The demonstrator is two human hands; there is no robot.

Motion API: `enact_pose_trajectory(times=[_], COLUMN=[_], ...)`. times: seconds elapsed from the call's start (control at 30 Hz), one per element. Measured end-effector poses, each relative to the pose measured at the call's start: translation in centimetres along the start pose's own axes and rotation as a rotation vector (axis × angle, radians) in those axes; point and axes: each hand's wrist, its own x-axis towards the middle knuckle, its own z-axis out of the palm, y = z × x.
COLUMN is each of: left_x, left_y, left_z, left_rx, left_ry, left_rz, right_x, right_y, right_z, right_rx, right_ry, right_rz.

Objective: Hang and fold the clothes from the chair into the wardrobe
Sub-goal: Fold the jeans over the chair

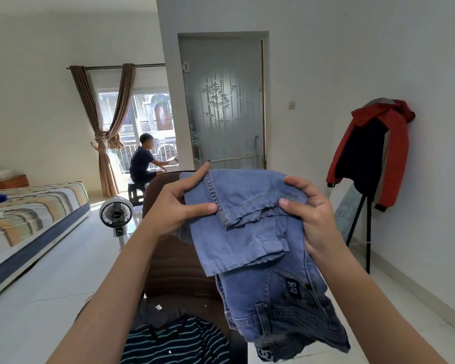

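A pair of blue jeans [250,232] hangs folded in the air in front of me, leg ends on top and the waistband with its dark label drooping below. My left hand [179,206] pinches the left edge of the fold, thumb on the front. My right hand [310,214] grips the right edge with its fingers curled over the denim. Underneath stands a brown chair [174,261]. A dark striped garment [174,342] and a grey one lie on its seat. No wardrobe is in view.
A bed [32,214] with a striped cover runs along the left. A white floor fan [116,214] stands beside the chair. A red and black jacket [371,151] hangs on a stand at the right wall. A person sits by the window at the back, next to a frosted glass door [221,106].
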Motion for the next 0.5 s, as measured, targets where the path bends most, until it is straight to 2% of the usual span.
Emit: enact_pose_trajectory(times=[0.33, 0.4, 0.5], left_x=[1.4, 1.6, 1.9], left_y=[-0.5, -0.7, -1.0], left_z=[0.3, 0.9, 2.7], left_rx=[0.032, -0.052, -0.408], left_ry=[-0.261, -0.214, 0.058], left_rz=[-0.054, -0.065, -0.130], right_x=[-0.8, -0.8, -0.6], right_y=[-2.6, -2.9, -2.8], right_z=[-1.1, -1.1, -1.4], right_rx=[-0.220, -0.331, -0.465], right_ry=[0.104, 0.117, 0.153], right_rz=[-0.103, -0.146, -0.210])
